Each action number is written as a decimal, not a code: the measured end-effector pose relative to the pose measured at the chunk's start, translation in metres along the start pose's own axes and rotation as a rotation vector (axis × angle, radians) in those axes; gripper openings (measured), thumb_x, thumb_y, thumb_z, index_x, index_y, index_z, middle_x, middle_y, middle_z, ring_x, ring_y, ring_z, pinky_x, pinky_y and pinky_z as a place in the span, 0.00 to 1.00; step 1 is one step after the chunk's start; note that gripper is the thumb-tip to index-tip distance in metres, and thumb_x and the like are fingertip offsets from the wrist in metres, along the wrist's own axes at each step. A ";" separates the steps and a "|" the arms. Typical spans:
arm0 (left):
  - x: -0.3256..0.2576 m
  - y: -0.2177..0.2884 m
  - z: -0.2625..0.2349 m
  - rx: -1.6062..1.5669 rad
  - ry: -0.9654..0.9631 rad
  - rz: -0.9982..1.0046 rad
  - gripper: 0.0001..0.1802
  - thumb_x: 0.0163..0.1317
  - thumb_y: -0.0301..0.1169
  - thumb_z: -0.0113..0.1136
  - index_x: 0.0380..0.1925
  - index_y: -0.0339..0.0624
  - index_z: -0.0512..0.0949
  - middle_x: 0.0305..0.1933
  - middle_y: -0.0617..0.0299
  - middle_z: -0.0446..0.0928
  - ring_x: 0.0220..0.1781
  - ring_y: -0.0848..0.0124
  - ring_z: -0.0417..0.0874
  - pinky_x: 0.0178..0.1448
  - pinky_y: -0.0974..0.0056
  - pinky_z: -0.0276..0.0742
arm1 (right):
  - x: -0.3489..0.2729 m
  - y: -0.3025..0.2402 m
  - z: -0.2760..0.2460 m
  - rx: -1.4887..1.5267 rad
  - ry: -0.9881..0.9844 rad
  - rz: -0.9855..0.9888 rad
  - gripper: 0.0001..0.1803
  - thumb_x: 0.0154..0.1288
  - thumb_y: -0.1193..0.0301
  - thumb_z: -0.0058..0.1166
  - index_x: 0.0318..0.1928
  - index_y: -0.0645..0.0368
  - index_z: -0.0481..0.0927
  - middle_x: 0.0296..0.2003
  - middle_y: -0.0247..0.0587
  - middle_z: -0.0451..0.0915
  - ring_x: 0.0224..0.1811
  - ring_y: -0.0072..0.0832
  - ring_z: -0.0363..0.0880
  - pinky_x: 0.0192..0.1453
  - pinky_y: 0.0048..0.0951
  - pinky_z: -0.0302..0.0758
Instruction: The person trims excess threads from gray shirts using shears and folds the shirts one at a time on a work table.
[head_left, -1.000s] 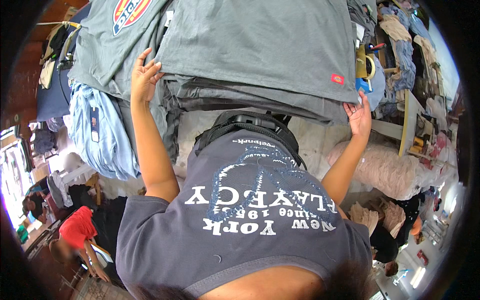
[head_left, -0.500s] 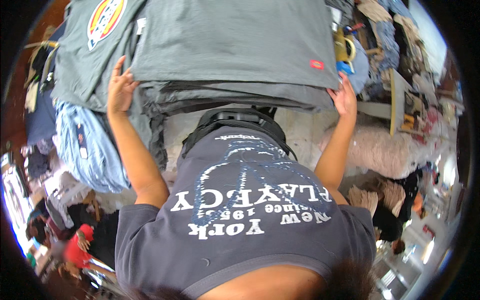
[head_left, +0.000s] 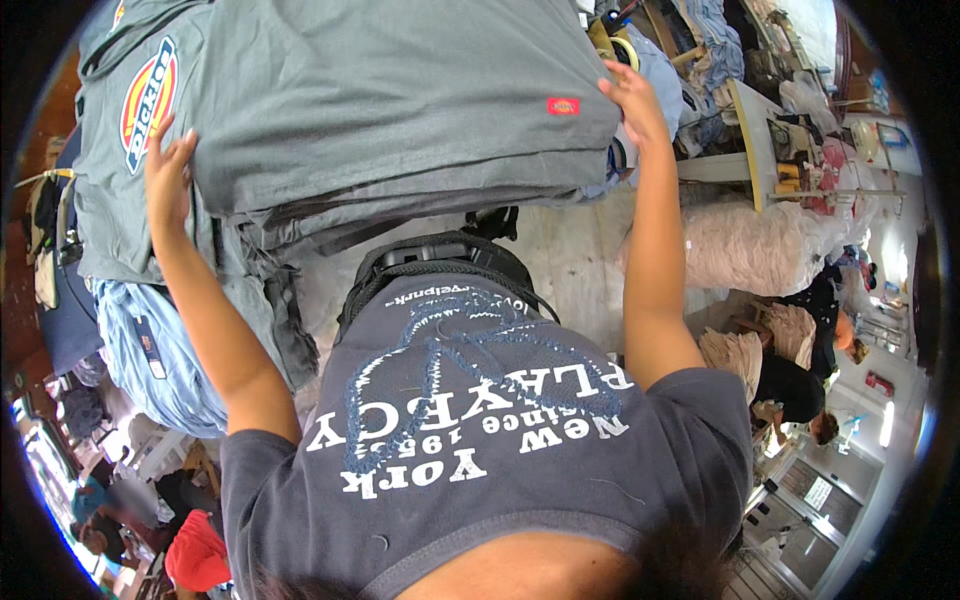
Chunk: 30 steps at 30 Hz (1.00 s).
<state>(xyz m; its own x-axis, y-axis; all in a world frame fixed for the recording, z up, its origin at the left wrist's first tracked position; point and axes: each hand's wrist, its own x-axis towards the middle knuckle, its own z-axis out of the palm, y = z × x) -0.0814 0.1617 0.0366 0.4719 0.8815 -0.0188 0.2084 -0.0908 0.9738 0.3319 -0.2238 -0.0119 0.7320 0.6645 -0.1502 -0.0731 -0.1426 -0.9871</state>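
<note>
– since the grey garment (head_left: 400, 100) lies longest from side to side, which hand is nearer?
– neither, clearly: it's right of the left hand (head_left: 168, 180), whose fingers are apart, and left of the right hand (head_left: 635, 105), fingertips at its edge; whether they pinch, i can't tell.

Light-blue garment (head_left: 182, 378) (dark tag (head_left: 151, 348) on it), pale-pink bundle (head_left: 742, 247).

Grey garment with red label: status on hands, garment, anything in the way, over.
Left hand open by left edge, contact unclear. Right hand at right edge, grip unclear. Grey garment spread over further grey layers. Possible snag: emblem-printed cloth beside left hand.
</note>
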 end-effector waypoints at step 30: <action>-0.184 -0.137 0.001 0.566 -0.558 -0.534 0.09 0.51 0.29 0.56 0.31 0.35 0.75 0.25 0.58 0.77 0.24 0.72 0.77 0.29 0.67 0.71 | -0.187 0.164 -0.005 -0.751 -0.518 0.660 0.16 0.49 0.65 0.58 0.37 0.60 0.75 0.31 0.39 0.78 0.26 0.29 0.76 0.33 0.27 0.73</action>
<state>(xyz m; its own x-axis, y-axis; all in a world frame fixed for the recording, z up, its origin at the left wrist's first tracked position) -0.1964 0.0117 -0.0937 0.5043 0.5367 -0.6765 0.8285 -0.0798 0.5543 0.1858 -0.3750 -0.1458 0.3184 0.4949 -0.8085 0.2119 -0.8685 -0.4482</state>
